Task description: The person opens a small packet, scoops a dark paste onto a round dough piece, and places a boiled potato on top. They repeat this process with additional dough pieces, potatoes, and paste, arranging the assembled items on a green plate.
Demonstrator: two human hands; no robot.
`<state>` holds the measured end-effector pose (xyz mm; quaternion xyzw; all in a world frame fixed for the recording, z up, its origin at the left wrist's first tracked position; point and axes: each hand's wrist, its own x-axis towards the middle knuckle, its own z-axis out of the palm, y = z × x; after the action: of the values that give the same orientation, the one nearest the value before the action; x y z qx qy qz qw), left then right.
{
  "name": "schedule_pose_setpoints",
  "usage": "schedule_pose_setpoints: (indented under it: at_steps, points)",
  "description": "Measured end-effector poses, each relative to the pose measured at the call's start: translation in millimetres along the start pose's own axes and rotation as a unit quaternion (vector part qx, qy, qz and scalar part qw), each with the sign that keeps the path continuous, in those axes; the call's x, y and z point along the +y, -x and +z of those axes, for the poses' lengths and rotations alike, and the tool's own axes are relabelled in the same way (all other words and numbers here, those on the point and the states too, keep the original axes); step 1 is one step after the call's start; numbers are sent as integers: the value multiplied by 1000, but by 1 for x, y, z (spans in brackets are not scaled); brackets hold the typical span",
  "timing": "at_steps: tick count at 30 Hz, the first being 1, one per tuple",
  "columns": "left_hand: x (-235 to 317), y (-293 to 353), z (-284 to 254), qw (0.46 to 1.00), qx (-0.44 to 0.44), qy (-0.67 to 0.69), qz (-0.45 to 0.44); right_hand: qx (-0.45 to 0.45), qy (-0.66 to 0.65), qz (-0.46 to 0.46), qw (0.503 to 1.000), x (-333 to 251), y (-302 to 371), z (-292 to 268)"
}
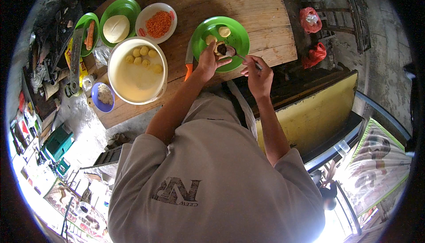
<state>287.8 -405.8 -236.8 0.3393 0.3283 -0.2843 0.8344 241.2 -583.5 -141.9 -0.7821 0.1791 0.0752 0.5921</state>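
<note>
Left fingers (pixel 210 53) curl around filled dough (pixel 221 49); right fingers (pixel 252 60) pinch a spoon (pixel 240 57) beside it.

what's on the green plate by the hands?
Two pale dough pieces on the green plate, the nearer partly covered by the left hand. Whatever lies beneath that hand, its dark-filled dough and the spoon is hidden.

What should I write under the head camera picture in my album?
Over a green plate, the left hand holds dough with dark filling, while the right hand holds a spoon.
</note>
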Motion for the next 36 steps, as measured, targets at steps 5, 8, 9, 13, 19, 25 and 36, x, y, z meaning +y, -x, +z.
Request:
schedule_pose_setpoints:
  at_steps: [5,8,9,13,19,25,36]
  points:
    - [3,2,-1,1000,-1,5,-3,13,-140,126,982,10,-10,-4]
    - [4,0,-3,1000,1,19,-13,23,-160,135,978,12,-10,-7]
    - [4,0,-4,1000,11,15,-16,28,-157,132,978,12,-10,-7]
    - [4,-3,-7,1000,19,-6,-17,34,-150,114,982,11,-10,-9]
    - [6,-4,-11,1000,2,-3,-13,45,-134,98,985,9,-11,-13]
    - [8,-5,-10,1000,-4,-7,6,18,-78,57,995,7,-10,-7]
    - [14,-3,-7,1000,-8,13,1,15,-54,21,998,1,-15,-3]
